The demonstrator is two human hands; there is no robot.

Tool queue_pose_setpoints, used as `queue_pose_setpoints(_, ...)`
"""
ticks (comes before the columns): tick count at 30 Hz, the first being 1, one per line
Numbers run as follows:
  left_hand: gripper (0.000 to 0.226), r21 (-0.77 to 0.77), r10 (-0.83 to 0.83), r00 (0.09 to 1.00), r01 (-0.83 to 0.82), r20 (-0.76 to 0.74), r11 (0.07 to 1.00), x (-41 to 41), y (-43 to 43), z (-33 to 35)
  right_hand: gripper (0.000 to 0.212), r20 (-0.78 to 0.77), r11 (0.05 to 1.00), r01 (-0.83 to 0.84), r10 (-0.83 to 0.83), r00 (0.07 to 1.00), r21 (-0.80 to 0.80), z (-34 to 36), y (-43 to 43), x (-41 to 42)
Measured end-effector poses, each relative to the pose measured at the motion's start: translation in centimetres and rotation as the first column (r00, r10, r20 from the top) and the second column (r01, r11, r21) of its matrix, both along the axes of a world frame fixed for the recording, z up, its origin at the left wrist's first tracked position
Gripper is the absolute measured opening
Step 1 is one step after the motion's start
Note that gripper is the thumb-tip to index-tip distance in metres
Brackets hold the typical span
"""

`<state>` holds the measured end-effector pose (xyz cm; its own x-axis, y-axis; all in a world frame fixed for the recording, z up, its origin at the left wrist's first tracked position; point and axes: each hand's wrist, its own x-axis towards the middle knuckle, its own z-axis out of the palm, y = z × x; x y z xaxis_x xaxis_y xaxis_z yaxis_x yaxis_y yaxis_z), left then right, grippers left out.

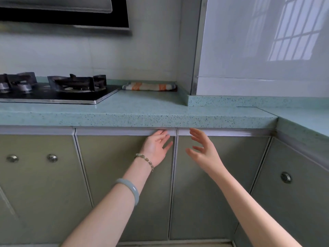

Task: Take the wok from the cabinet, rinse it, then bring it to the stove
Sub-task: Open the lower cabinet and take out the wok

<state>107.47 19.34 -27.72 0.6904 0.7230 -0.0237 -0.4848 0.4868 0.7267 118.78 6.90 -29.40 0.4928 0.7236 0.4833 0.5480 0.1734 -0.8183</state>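
Left hand [156, 148] and right hand [202, 150] near closed cabinet doors [110, 175].

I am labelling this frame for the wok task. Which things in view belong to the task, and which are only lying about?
Belong to the task: left hand, at the top edge of the left cabinet door; right hand, open before the right cabinet door; stove.
Lying about: folded cloth on the countertop; range hood.

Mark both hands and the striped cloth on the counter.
left hand [156, 148], head view, middle of the hand.
right hand [205, 152], head view, middle of the hand.
striped cloth [148, 86], head view, centre of the fabric.
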Motion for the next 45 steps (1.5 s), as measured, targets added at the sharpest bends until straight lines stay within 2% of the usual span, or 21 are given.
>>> queue_pose_setpoints(4,0.051,-0.121,0.034,0.997,-0.027,0.062,0.992,0.5,0.0,0.4,0.061,0.032,0.999,0.008,-0.007,0.999,-0.043,-0.4,-0.8,-0.4)
queue_pose_setpoints(10,0.052,-0.170,0.053,0.996,-0.041,0.067,0.985,-1.8,-2.5,0.5,0.060,0.112,0.995,-0.012,0.024,0.993,-0.103,-0.5,-2.0,-2.0)
queue_pose_setpoints(15,0.044,-0.115,-0.038,0.999,0.041,0.024,0.992,-7.3,-5.3,0.3,0.066,0.105,0.993,-0.062,0.073,0.992,-0.103,-0.3,-2.6,-4.8)
queue_pose_setpoints(19,0.041,-0.098,-0.044,0.999,0.043,-0.007,0.994,-11.0,-7.4,0.4,0.075,0.110,0.975,-0.156,0.175,0.978,-0.160,-0.4,-3.3,-8.0)
queue_pose_setpoints(24,0.046,-0.051,-0.084,0.996,0.082,-0.041,0.995,-15.7,-9.1,0.5,0.064,0.048,0.959,-0.265,0.271,0.962,-0.100,-0.4,-5.3,-12.4)
queue_pose_setpoints(27,0.056,0.026,-0.121,0.986,0.125,-0.116,0.992,-20.0,-9.1,0.5,0.058,0.026,0.934,-0.352,0.354,0.935,-0.058,-0.5,-6.2,-15.4)
queue_pose_setpoints(29,0.061,0.072,-0.134,0.965,0.153,-0.224,0.986,-23.4,-8.6,1.1,0.059,0.022,0.899,-0.435,0.436,0.899,-0.059,-0.6,-6.3,-17.6)
queue_pose_setpoints(31,0.055,0.080,-0.086,0.944,0.117,-0.320,0.990,-26.8,-8.0,1.8,0.062,0.112,0.867,-0.490,0.497,0.860,-0.085,-0.9,-5.9,-20.0)
queue_pose_setpoints(33,0.044,0.077,0.005,0.922,0.027,-0.386,0.997,-30.0,-7.4,2.2,0.064,0.322,0.860,-0.494,0.506,0.800,-0.124,-1.2,-4.7,-22.6)
queue_pose_setpoints(35,0.037,0.096,0.094,0.902,-0.059,-0.422,0.994,-33.2,-7.0,2.3,0.067,0.549,0.867,-0.478,0.472,0.690,-0.144,-1.7,-3.0,-25.2)
queue_pose_setpoints(37,0.039,0.116,0.195,0.881,-0.160,-0.432,0.980,-36.3,-6.5,2.3,0.072,0.701,0.881,-0.447,0.417,0.578,-0.155,-1.9,-0.8,-27.6)
queue_pose_setpoints(39,0.041,0.163,0.299,0.843,-0.252,-0.448,0.954,-39.2,-5.7,2.6,0.080,0.747,0.883,-0.425,0.419,0.516,-0.202,-1.7,1.4,-29.7)
queue_pose_setpoints(42,0.040,0.265,0.438,0.761,-0.350,-0.478,0.899,-42.6,-4.5,3.4,0.092,0.748,0.869,-0.405,0.466,0.474,-0.284,-0.7,4.8,-32.6)
queue_pose_setpoints(45,0.036,0.342,0.503,0.707,-0.373,-0.497,0.862,-43.9,-4.3,3.9,0.096,0.828,0.888,-0.354,0.422,0.370,-0.294,0.1,7.9,-34.8)
